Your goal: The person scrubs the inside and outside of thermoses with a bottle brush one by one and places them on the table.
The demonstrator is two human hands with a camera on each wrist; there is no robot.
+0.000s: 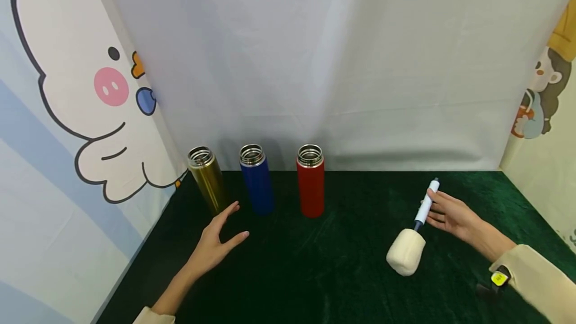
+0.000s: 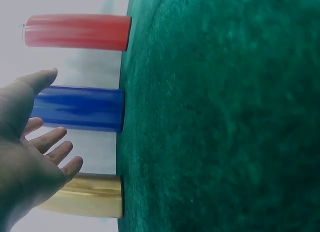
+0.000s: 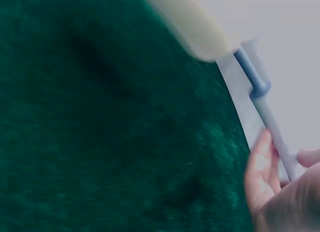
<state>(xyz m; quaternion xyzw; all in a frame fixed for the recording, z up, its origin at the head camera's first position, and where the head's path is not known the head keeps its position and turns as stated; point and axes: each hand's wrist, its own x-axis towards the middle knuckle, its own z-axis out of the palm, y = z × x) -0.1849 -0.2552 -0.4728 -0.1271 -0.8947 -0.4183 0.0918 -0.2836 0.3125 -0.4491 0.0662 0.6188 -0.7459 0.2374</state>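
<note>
My right hand [image 1: 452, 216] holds a bottle brush by its white handle [image 1: 424, 209], pinched between thumb and fingers. The brush's cream sponge head [image 1: 406, 252] points down toward me, off the cloth in the right wrist view. On the left, my left hand [image 1: 213, 246] reaches forward with thumb and fingers spread, holding nothing. Ahead of it stand three lidless bottles: a gold bottle [image 1: 209, 179], a blue bottle [image 1: 257, 181] and a red bottle [image 1: 310, 184]. In the left wrist view the hand [image 2: 30, 147] overlaps the blue and gold bottles; contact cannot be made out.
Dark green cloth [image 1: 351, 274] covers the table. Behind the bottles hangs a pale grey curtain [image 1: 382, 89]. Printed cartoon panels stand at the left [image 1: 67, 104] and right. A dark strap with a yellow-faced device [image 1: 499, 278] sits at the right sleeve.
</note>
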